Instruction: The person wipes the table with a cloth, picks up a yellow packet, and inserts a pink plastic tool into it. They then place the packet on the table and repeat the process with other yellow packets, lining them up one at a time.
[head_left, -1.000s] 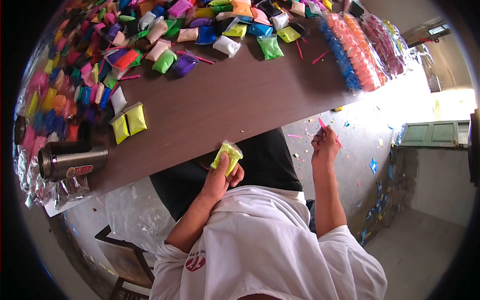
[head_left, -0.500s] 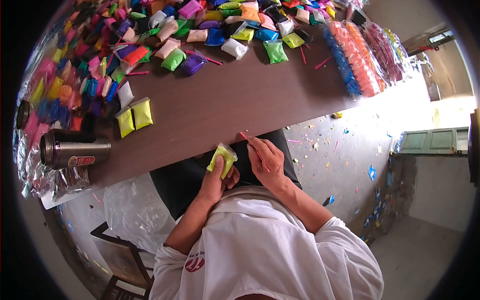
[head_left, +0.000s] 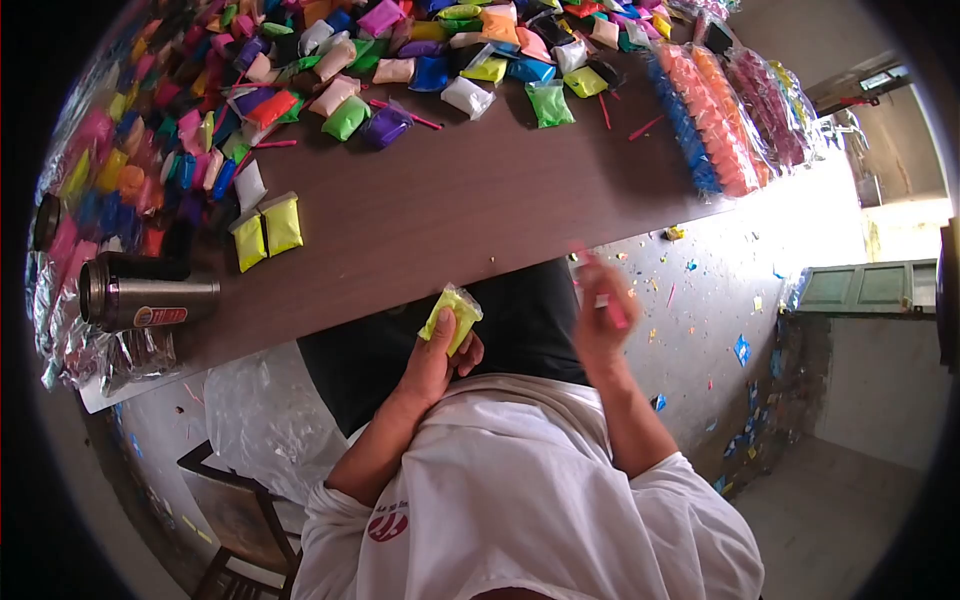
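Note:
My left hand (head_left: 436, 356) is closed on a small clear packet of yellow clay-like stuff (head_left: 452, 318), held above my lap just off the table edge. My right hand (head_left: 604, 315) is lifted to the right of the table's near edge, smeared by motion. It grips a thin pink plastic stick (head_left: 617, 314), whose other end pokes out blurred near the fingertips. Two more yellow packets (head_left: 282, 224) lie side by side on the brown table (head_left: 400, 225), to the left.
Many coloured packets (head_left: 347, 119) and pink sticks are heaped along the table's back and left. Strips of wrapped packets (head_left: 705, 120) stand at the back right. A steel flask (head_left: 150, 292) lies at the left edge. A chair (head_left: 240, 515) is at lower left; scraps litter the floor.
My right hand has swung right, away from the yellow packet, carrying the pink stick. My left hand stays almost in place with the packet, which has shifted slightly.

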